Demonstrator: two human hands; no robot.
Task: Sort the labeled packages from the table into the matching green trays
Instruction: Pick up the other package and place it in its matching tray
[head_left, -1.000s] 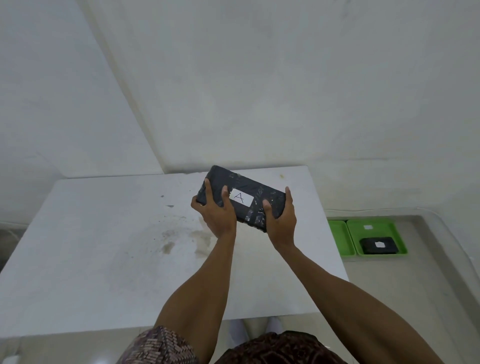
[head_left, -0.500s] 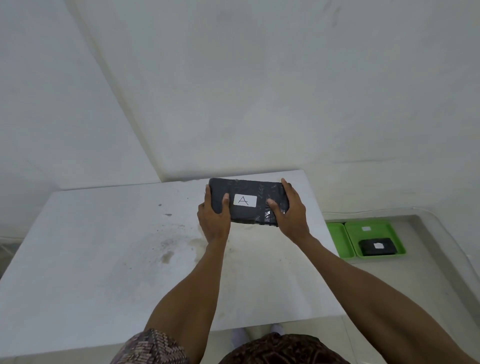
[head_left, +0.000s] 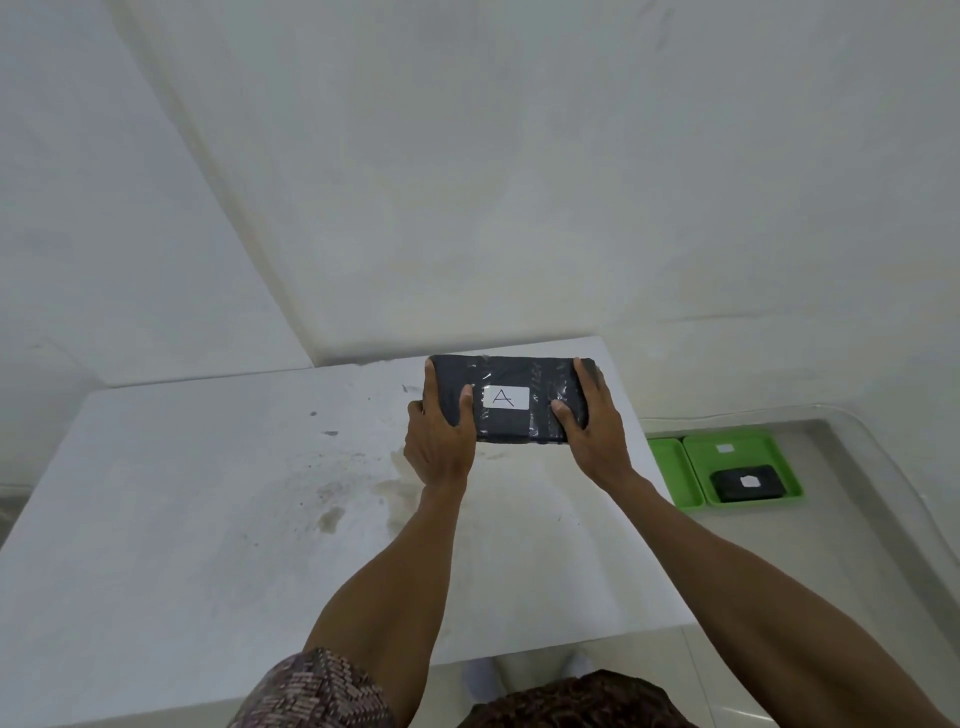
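A black wrapped package (head_left: 511, 374) with a white label marked "A" is held level over the far right part of the white table (head_left: 208, 519). My left hand (head_left: 439, 441) grips its left end and my right hand (head_left: 595, 431) grips its right end. On the floor to the right lie two green trays: a narrow strip of one (head_left: 672, 470) shows past the table edge, and a second tray (head_left: 745, 444) carries a small white label and holds another black package (head_left: 748, 483) with a white label that I cannot read.
White walls meet in a corner behind the table. The tabletop has brownish stains near its middle. A raised white ledge (head_left: 893, 493) curves around the floor area holding the trays. My feet show below the table's front edge.
The package has turned from tilted to level between both hands and has shifted a little farther and to the right. The view has tipped slightly.
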